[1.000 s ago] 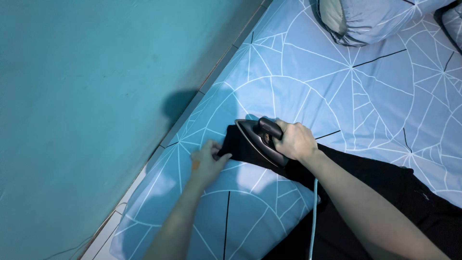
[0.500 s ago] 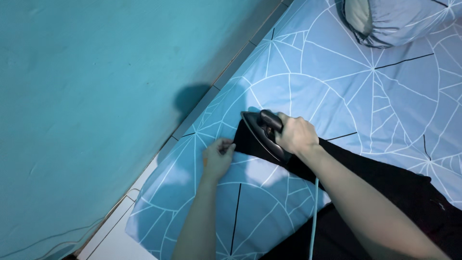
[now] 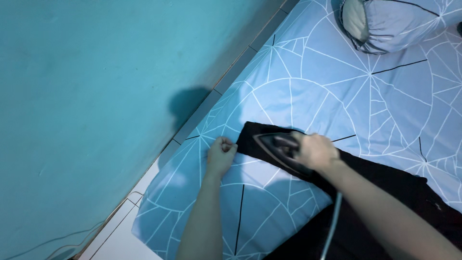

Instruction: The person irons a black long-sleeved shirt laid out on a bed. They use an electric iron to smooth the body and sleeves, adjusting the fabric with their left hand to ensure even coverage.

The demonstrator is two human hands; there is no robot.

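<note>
The black garment (image 3: 365, 183) lies flat on the blue web-patterned bed sheet (image 3: 337, 86), below the pillow (image 3: 394, 21). The right hand (image 3: 315, 150) is clamped on the iron (image 3: 279, 147), near the garment's end. The left hand (image 3: 220, 155) pinches the garment's edge. Good pressing here likely needs that edge held taut and the cord (image 3: 329, 226) clear of the garment.

Both forearms were bare as far as the head view showed them, with no sleeve or cuff reaching into the picture. The left hand (image 3: 220, 155) wore no glove, ring or bracelet that could be made out, and its wrist carried no watch or band. The right hand (image 3: 315, 150) was likewise ungloved, somewhat blurred, so finer detail on its fingers could not be told.
</note>
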